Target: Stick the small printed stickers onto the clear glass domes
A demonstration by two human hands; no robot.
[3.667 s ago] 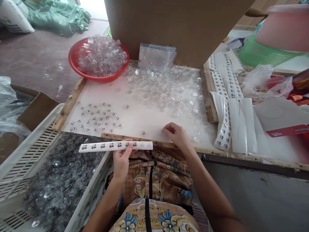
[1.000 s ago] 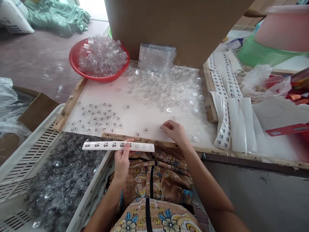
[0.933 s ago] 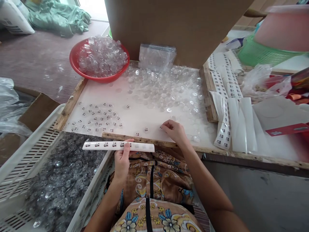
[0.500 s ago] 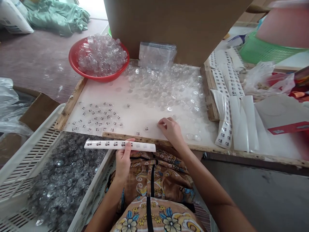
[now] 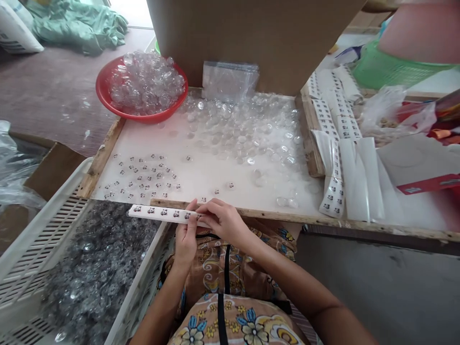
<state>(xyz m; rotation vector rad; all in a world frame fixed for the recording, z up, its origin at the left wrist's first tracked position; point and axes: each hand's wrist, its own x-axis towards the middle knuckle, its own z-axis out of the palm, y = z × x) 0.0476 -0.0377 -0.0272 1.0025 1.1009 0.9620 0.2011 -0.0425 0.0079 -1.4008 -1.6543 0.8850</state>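
My left hand (image 5: 187, 235) grips a white strip of panda stickers (image 5: 163, 212) at the tray's front edge, thumb on top. Over the strip's right end, my right hand (image 5: 224, 218) has its fingers bent together at a panda sticker; whether it pinches one is hidden. On the white tray (image 5: 201, 167) lie several clear discs with panda stickers (image 5: 154, 169) at the left. A single stickered disc (image 5: 231, 185) sits just beyond my right hand. Plain clear discs (image 5: 244, 129) are scattered over the tray's back and right.
A red bowl (image 5: 142, 117) heaped with clear pieces stands at the back left. Below left is a white crate (image 5: 64, 191) holding many stickered pieces. Sticker strips (image 5: 334, 158) lie on the right past a wooden edge (image 5: 309, 143). A cardboard panel (image 5: 251, 38) rises behind.
My right hand has moved left and toward me, from the tray to the strip. A stickered disc now shows where its fingers were. The left hand still holds the strip.
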